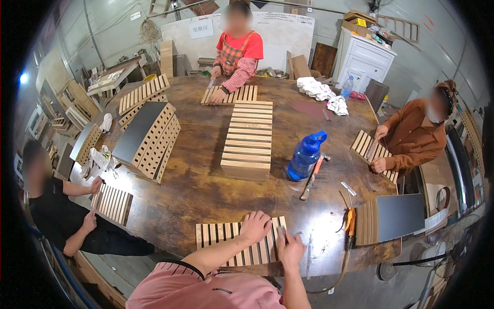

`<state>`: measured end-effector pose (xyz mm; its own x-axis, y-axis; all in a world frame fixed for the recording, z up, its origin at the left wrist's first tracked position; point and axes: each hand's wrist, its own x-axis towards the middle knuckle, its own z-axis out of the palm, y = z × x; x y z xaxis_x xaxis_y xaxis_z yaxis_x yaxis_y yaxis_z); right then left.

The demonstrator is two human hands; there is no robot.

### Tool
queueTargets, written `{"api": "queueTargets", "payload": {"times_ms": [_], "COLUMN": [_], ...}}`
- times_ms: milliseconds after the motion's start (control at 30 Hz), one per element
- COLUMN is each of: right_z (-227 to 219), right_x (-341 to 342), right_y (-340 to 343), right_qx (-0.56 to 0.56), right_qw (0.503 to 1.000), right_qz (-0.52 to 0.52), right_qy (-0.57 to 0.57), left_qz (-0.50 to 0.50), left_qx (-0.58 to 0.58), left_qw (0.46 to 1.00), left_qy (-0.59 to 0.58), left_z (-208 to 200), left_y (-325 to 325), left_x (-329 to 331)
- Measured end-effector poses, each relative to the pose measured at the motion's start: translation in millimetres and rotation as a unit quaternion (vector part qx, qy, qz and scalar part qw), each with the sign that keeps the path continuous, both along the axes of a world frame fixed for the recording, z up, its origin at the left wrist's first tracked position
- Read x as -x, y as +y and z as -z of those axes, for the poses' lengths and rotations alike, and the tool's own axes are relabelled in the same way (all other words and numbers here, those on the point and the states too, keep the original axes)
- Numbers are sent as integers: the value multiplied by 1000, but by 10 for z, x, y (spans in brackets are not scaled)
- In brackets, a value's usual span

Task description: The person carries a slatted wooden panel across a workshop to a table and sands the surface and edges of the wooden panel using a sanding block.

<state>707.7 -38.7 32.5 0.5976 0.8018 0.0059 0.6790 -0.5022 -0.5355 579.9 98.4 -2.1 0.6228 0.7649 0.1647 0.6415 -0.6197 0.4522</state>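
Note:
In front of me lies a slatted wooden panel [221, 235] with pale strips and dark gaps. My left hand [256, 227] rests flat on its upper middle, fingers stretched out across the strips. At the panel's right end, my right hand [292, 251] is closed around a small grey flat piece [281, 232], its thumb side against the last strips. Whether that piece is a blade or an abrasive pad I cannot make out. Past the panel stand a blue water bottle [304, 158] and a hammer [313, 180] with an orange and dark handle.
A tall stack of slatted panels [247, 141] occupies mid-table; dark-faced stacks [146, 135] stand left. An orange air gun [351, 222] with a hose lies beside dark-topped boards [400, 215]. White cloths [315, 88] lie far right. Three people handle slatted panels around the table [200, 175].

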Motion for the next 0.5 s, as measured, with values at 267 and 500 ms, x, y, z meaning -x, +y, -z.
{"api": "queueTargets", "payload": {"times_ms": [267, 500], "right_z": [101, -178], "right_x": [-98, 132], "right_y": [656, -870], "right_qx": [-43, 28], "right_qw": [999, 999], "right_qz": [3, 12], "right_qy": [14, 15], "left_qz": [-11, -10], "left_qx": [10, 30], "left_qw": [1000, 999], "left_qy": [-17, 12], "left_z": [39, -26], "left_y": [1, -54], "left_x": [-17, 35]}}
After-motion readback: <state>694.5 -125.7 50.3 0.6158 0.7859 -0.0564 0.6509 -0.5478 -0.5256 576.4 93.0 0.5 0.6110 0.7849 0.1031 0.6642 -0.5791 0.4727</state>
